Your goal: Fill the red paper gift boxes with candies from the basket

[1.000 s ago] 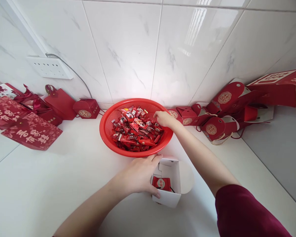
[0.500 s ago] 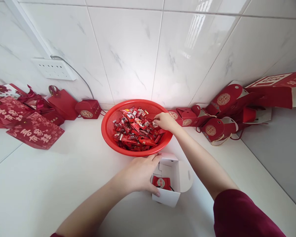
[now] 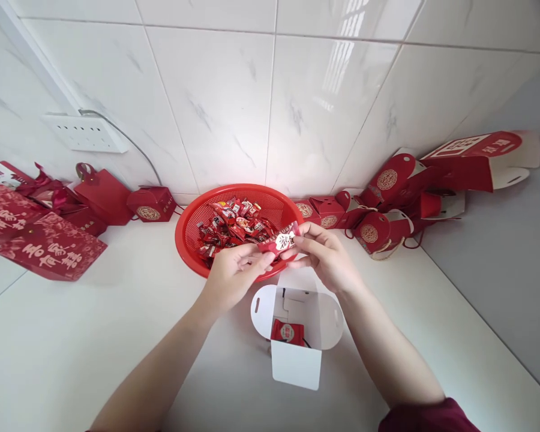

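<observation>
A red wrapped candy (image 3: 281, 240) is held between both hands, over the front right rim of the basket. My left hand (image 3: 234, 273) pinches its left end, and my right hand (image 3: 326, 255) grips its right end. Beneath them the red plastic basket (image 3: 186, 252) holds many red wrapped candies (image 3: 234, 219). In front of the basket a white-lined box (image 3: 296, 363) stands with its flaps spread. Inside that box lies a red packet (image 3: 288, 332) with pale lettering.
Red gift boxes and bags (image 3: 51, 247) stand at the left, with a small red box (image 3: 152, 204) beside the basket. More red boxes (image 3: 384, 231) line the wall at the right. A socket strip (image 3: 84, 133) with a cable is on the tiled wall.
My right hand has come out of the basket with a candy. My left hand has let go of the white box and moved up to the candy. The box's flaps now show spread.
</observation>
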Action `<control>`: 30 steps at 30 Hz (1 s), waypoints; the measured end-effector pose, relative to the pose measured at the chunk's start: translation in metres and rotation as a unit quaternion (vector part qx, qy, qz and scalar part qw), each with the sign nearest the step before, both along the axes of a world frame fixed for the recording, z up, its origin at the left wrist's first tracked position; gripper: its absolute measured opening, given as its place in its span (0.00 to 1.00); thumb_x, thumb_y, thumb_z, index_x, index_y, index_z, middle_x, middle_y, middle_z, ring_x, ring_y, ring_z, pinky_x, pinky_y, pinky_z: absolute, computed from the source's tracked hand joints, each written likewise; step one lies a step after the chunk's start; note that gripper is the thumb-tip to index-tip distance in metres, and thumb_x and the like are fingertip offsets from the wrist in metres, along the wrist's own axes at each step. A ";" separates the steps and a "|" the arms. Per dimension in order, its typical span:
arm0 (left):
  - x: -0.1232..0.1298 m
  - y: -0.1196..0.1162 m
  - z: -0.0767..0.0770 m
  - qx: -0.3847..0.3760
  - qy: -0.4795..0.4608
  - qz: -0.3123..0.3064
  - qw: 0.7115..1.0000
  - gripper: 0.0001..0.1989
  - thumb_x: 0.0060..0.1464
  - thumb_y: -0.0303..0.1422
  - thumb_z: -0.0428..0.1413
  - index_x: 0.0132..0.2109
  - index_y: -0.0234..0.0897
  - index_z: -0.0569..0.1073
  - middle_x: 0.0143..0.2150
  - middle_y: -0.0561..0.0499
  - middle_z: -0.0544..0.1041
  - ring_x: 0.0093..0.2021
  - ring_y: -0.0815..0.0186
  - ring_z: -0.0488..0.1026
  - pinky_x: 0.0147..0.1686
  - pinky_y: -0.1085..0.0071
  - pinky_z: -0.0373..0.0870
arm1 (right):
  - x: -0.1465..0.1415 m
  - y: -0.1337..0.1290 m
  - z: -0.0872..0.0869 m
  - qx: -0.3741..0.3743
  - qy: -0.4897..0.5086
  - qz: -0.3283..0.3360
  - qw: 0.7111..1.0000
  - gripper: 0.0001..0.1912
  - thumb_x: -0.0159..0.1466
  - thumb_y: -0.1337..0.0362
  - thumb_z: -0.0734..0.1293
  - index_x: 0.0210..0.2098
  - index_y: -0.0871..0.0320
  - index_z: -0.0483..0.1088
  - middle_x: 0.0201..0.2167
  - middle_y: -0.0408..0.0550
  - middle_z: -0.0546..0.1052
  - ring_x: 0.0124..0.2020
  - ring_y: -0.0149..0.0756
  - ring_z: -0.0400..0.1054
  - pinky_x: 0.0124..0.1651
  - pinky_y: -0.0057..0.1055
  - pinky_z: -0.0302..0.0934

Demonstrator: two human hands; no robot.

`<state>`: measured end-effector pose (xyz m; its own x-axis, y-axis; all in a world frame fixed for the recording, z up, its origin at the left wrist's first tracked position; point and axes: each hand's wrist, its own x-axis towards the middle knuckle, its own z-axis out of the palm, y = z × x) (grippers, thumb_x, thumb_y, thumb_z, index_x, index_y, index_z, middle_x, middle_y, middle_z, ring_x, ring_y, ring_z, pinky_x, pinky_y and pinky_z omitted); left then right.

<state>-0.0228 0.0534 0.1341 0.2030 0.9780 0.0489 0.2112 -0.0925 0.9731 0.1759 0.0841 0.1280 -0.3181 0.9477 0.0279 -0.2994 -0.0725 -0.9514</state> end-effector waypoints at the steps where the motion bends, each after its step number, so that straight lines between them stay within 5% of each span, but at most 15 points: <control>1: 0.000 0.002 0.000 -0.006 -0.030 0.000 1.000 0.19 0.58 0.46 0.59 0.46 0.35 0.79 0.41 0.46 0.82 0.40 0.61 0.80 0.44 0.67 0.77 | 0.001 -0.005 -0.001 -0.003 0.004 0.012 1.000 0.12 0.60 0.58 0.72 0.36 0.56 0.66 0.32 0.43 0.77 0.33 0.33 0.77 0.32 0.28 0.74; 6: -0.001 0.005 0.001 -0.039 -0.080 -0.023 0.996 0.17 0.59 0.44 0.58 0.44 0.34 0.80 0.38 0.47 0.82 0.36 0.65 0.79 0.39 0.70 0.78 | 0.003 -0.014 -0.004 0.019 -0.025 0.037 0.999 0.12 0.64 0.55 0.69 0.40 0.55 0.68 0.36 0.44 0.76 0.34 0.33 0.75 0.31 0.29 0.74; 10: -0.001 0.007 -0.003 -0.053 -0.068 -0.044 0.995 0.16 0.59 0.43 0.58 0.43 0.35 0.80 0.37 0.48 0.81 0.34 0.66 0.78 0.37 0.71 0.78 | 0.005 -0.014 -0.004 0.030 -0.053 0.007 0.998 0.14 0.64 0.51 0.67 0.34 0.56 0.70 0.32 0.43 0.73 0.33 0.31 0.71 0.31 0.27 0.73; 30: -0.001 0.012 -0.011 -0.002 -0.031 -0.063 0.998 0.17 0.64 0.44 0.51 0.34 0.36 0.72 0.31 0.52 0.75 0.33 0.69 0.73 0.37 0.73 0.73 | 0.010 -0.013 -0.008 0.039 -0.039 -0.032 0.998 0.11 0.63 0.54 0.69 0.30 0.55 0.72 0.27 0.41 0.73 0.28 0.29 0.67 0.30 0.26 0.70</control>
